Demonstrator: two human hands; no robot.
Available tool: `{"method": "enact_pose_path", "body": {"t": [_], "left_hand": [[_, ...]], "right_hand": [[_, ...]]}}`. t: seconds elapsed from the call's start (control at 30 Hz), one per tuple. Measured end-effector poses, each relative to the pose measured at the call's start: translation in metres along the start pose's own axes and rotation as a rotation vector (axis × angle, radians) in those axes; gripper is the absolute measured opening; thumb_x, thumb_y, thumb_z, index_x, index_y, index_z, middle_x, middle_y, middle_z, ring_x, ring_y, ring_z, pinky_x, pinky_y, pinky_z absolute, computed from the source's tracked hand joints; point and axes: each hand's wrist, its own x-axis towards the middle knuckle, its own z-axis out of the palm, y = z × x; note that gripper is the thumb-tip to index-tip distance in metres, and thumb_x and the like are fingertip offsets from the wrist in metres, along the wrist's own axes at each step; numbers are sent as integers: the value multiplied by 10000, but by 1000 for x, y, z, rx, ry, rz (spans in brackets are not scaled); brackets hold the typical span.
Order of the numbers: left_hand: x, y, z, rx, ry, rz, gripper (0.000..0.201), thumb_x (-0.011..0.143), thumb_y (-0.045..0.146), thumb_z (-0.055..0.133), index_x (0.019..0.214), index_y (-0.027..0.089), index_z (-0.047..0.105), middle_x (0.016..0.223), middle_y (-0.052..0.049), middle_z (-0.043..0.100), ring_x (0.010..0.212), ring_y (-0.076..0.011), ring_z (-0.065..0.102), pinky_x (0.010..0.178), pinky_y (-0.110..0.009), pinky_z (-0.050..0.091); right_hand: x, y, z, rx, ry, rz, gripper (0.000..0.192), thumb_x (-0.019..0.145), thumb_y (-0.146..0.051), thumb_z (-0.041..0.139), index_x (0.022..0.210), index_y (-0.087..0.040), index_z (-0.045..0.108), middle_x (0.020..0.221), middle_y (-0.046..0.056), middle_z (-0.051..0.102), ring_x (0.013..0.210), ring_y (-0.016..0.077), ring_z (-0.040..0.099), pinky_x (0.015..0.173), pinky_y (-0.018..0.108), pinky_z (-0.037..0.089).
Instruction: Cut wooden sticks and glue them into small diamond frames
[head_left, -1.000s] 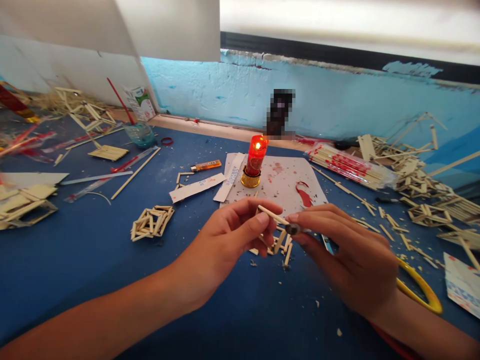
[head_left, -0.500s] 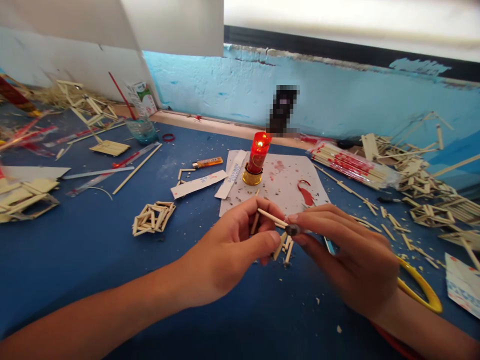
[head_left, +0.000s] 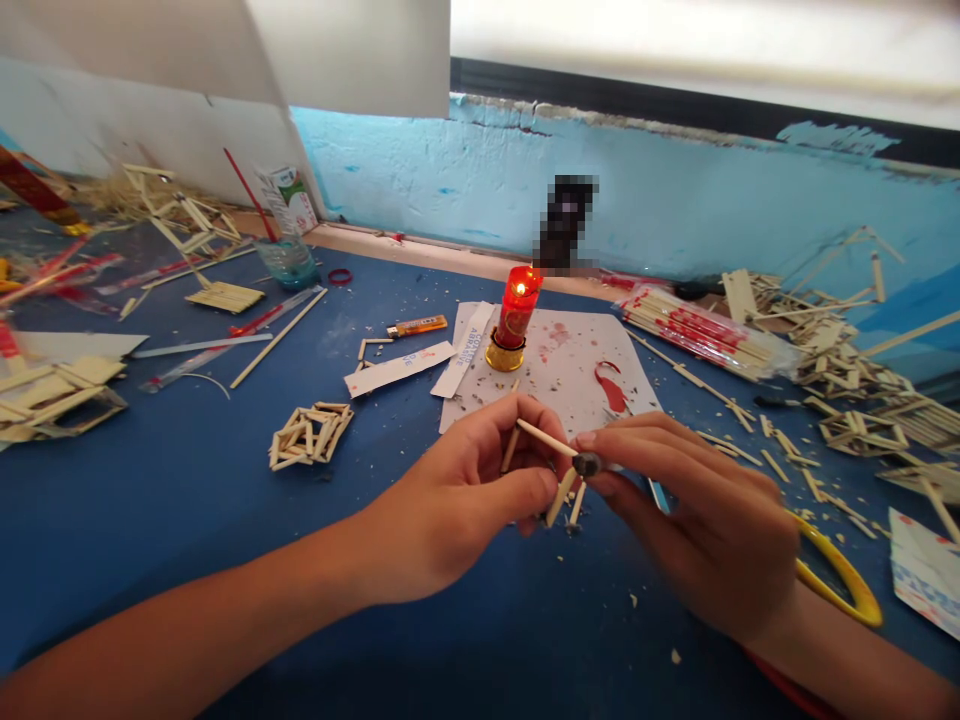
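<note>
fingers (head_left: pixel 600 440) of both hands pinched shut on one thin stick (head_left: pixel 546 439), palms facing inward.

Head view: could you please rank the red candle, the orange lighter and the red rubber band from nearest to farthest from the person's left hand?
1. Red candle, lit, just beyond the left hand on the white paper.
2. Orange lighter, farther back and to the left on the blue table.
3. Red rubber band, farthest, back-left near the wall.
</note>
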Motion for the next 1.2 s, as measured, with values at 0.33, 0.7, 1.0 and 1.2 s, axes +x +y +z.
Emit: {"method": "enact_pose_path", "body": {"t": [0.33,0.7,1.0,1.2], "left_hand": [[1,0,-2,-34,-20,-13,284,887,303,806,949,187,554,759,32,624,665,-98,519,586,-211,409],[3,-3,-7,23,-56,18,280,913,289,778,999,182,534,799,29,608,691,-90,506,593,-204,409],[-9,-2,0,185,-15,77,343,927,266,755,1130,224,482,965,25,519,864,-121,478,762,-258,427],[-13,-2,1,337,-21,122,256,1001,308,675,1140,223,478,921,29,513,824,-123,485,737,-279,420]], "right_hand": [[1,0,1,-7,0,-11,266,924,-6,687,1131,-172,698,1008,39,768,916,148,680,820,288,547],[0,0,1,-2,3,-15,228,939,-30,687,1126,-159,704,994,40,772,903,150,678,804,294,544],[1,1,4,-13,21,-14,224,933,-30,693,1116,-159,704,985,39,772,890,151,680,801,296,543],[0,-1,3,-10,15,-13,232,938,-38,689,1127,-174,695,1003,41,776,903,158,689,802,301,553]]}}
